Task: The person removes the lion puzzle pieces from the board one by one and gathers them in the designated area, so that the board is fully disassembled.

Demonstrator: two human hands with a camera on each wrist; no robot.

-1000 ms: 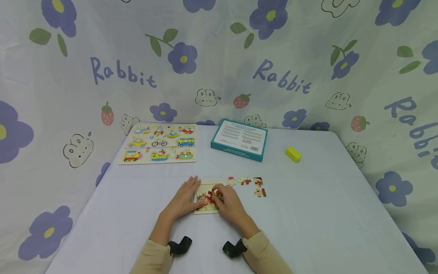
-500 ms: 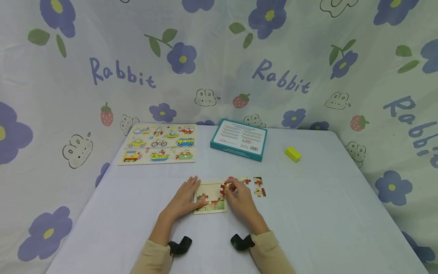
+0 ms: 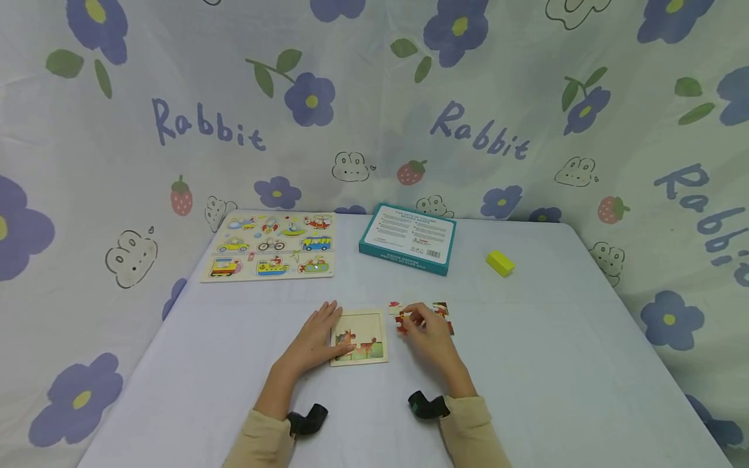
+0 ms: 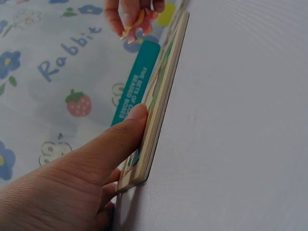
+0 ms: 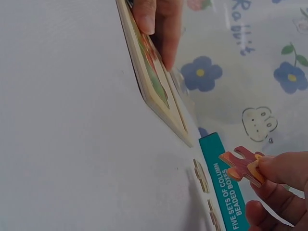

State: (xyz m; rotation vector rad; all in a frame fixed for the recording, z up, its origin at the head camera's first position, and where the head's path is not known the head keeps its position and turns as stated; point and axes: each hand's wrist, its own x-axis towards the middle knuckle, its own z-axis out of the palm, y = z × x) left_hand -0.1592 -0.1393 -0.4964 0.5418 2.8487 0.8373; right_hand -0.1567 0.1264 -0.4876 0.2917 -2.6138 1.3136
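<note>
Puzzle tray point(image 3: 368, 327) sat between the table's point(image 3: 556, 364) left and right edges, well in from both, with pieces filling mostly its near half. Left hand point(image 3: 313, 338) lay over the tray's left edge, fingers stretched out, thumb on top, probably to stop it sliding. Right hand point(image 3: 430, 335) had a red puzzle piece point(image 5: 243, 167) pinched at one end, leaving its knobs sticking out, up off the table past the tray's right edge. Loose pieces point(image 3: 440, 307) lay around there, seemingly within easy reach.

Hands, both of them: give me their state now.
Left hand: open, resting on the puzzle board.
Right hand: closed, pinching a red puzzle piece.
</note>
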